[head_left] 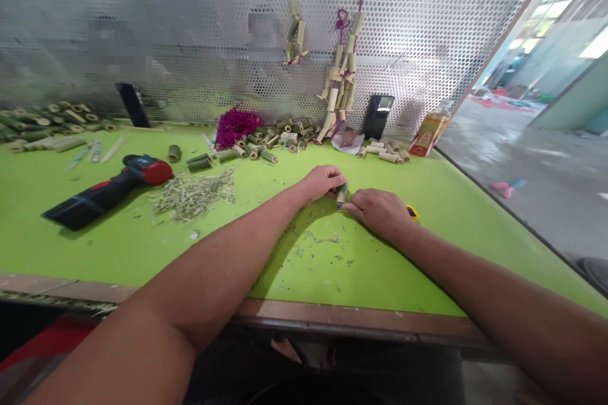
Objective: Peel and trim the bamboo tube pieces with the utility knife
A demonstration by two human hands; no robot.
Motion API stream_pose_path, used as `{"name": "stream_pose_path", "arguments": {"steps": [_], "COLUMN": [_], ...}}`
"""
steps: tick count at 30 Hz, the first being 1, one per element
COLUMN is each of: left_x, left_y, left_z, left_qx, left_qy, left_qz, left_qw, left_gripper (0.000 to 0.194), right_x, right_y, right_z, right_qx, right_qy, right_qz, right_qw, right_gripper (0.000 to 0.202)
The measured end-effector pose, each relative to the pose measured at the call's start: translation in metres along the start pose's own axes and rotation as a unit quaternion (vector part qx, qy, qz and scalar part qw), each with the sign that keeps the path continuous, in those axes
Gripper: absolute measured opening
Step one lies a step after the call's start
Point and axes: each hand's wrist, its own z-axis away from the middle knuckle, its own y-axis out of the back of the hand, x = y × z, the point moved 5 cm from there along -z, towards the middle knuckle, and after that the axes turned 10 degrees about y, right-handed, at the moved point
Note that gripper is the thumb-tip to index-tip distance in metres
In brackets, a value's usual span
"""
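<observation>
My left hand [325, 182] pinches the upper end of a short green bamboo piece [342, 193] over the lime-green table. My right hand [377, 207] is closed at the piece's lower end, with its thumb and finger close to a small tip there; what it grips is too small to make out. Thin shavings and crumbs [327, 239] lie on the table just below both hands. Part of a yellow object [412, 212] shows behind my right wrist.
A black-red power tool [114, 186] and a shavings pile [197, 195] lie left. Bamboo pieces [285, 133], purple string [235, 126], a phone [379, 115] and a bottle [430, 131] line the back. Bamboo strings [339, 76] hang on the perforated metal panel [199, 25].
</observation>
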Motion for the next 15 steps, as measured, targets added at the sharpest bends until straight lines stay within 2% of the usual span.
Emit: {"name": "stream_pose_path", "arguments": {"steps": [6,9,11,13,15], "left_x": [0.007,0.007,0.006,0.005,0.004], "left_y": [-0.003,-0.002,0.002,0.006,0.01], "left_z": [0.009,0.011,0.01,0.01,0.01], "left_qx": [-0.015,-0.04,-0.056,-0.063,-0.069], "left_qy": [-0.025,-0.022,-0.02,-0.025,-0.031], "left_qz": [-0.06,-0.05,-0.034,-0.037,-0.083], "left_qw": [0.998,0.998,0.998,0.997,0.994], "left_gripper": [0.024,0.029,0.036,0.042,0.045], "right_x": [0.008,0.018,0.03,0.043,0.056], "right_y": [0.004,0.013,0.021,0.027,0.031], "right_z": [0.004,0.007,0.012,0.017,0.021], "right_qx": [0.04,0.129,0.213,0.293,0.355], "right_qy": [-0.025,-0.059,-0.11,-0.159,-0.179], "right_qz": [-0.029,-0.09,-0.155,-0.233,-0.313], "right_qw": [0.998,0.986,0.958,0.914,0.863], "right_gripper": [0.05,0.052,0.051,0.05,0.05]}}
